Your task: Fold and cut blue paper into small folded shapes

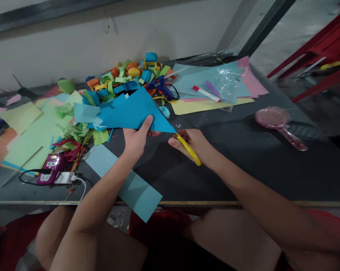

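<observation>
My left hand [137,139] pinches a sheet of blue paper [127,111] near its lower edge, thumb on top and fingers underneath. The sheet is held up over the table and tapers to a point on the right. Closed round the yellow handles of a pair of scissors [189,148] is my right hand [196,145]. The scissor blades lie along the slanted right edge of the blue paper, so they are mostly hidden. Below my left forearm a pale blue paper strip [143,192] lies on the table and juts past its front edge.
Behind the paper are a pile of coloured paper pieces [133,71] and a blue glue gun [162,87]. A white marker [206,93] rests on stacked sheets. A pink hairbrush [274,118] lies right; a purple device [51,169] with cables and green paper [42,128] are left.
</observation>
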Available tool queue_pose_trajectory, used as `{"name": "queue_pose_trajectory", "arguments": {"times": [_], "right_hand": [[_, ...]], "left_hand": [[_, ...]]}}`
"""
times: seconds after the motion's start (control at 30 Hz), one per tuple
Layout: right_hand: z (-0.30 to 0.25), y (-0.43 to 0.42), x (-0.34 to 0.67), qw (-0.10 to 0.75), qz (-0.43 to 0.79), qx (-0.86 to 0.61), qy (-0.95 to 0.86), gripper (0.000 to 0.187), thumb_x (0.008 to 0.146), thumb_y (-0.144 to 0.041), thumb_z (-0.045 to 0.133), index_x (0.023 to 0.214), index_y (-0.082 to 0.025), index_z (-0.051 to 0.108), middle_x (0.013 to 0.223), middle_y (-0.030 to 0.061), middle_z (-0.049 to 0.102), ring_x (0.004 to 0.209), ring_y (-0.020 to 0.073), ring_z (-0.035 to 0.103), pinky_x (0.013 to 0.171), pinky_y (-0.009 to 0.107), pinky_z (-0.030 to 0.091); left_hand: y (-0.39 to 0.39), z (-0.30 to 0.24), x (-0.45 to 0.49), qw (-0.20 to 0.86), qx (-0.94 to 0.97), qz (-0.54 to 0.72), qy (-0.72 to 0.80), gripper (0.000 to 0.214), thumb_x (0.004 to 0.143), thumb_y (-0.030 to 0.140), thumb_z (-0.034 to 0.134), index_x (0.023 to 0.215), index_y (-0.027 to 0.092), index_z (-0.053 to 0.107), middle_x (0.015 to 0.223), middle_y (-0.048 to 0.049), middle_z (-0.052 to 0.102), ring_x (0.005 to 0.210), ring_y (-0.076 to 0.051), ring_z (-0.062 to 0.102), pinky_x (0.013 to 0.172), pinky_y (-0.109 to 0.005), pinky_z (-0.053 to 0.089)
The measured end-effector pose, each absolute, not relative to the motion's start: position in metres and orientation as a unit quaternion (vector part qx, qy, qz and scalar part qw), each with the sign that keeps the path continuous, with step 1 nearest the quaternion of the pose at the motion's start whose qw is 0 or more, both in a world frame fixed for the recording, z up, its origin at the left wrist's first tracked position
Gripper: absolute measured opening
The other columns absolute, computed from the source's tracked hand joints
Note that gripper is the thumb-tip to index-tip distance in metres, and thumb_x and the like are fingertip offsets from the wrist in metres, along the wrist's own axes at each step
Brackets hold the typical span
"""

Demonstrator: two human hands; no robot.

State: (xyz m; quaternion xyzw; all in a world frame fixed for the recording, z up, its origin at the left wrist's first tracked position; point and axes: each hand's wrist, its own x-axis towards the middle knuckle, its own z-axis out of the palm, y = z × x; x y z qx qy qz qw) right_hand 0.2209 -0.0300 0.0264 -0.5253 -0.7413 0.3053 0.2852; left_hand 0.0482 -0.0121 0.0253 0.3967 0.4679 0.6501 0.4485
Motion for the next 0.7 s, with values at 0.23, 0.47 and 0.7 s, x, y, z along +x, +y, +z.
{"name": "queue_pose_trajectory", "arguments": {"times": [0.23,0.47,0.7], "right_hand": [[0.0283,-0.0285,0.2223,0.269,0.313,-0.539,-0.734,0.075,0.066,-0.094,0.037,0.055,-0.020,0.044,0.049,-0.0015,0.035,0.047,0.0099,0.034,0.047,0.027,0.020],[0.0292,-0.0291,0.2230,0.273,0.378,-0.512,-0.721,0.069,0.068,-0.085,0.052,0.069,-0.016,0.061,0.059,0.0016,0.052,0.055,0.0135,0.046,0.052,0.027,0.029],[0.0300,-0.0295,0.2239,0.288,0.398,-0.469,-0.733,0.060,0.078,-0.071,0.057,0.094,-0.016,0.073,0.077,0.0058,0.069,0.070,0.0195,0.060,0.060,0.027,0.039]], "left_hand": [[-0.0157,0.0167,0.0529,0.475,0.408,0.630,0.459,0.044,0.064,0.053,0.081,0.080,0.017,0.061,0.065,-0.0035,0.069,0.052,-0.019,0.069,0.049,-0.029,0.061],[-0.0165,0.0221,0.0521,0.500,0.388,0.633,0.446,0.042,0.062,0.049,0.083,0.079,0.018,0.061,0.059,-0.0002,0.066,0.046,-0.017,0.065,0.046,-0.027,0.058],[-0.0187,0.0194,0.0538,0.496,0.386,0.627,0.459,0.045,0.062,0.048,0.083,0.087,0.016,0.064,0.076,-0.0056,0.072,0.066,-0.020,0.072,0.061,-0.031,0.062]]}}
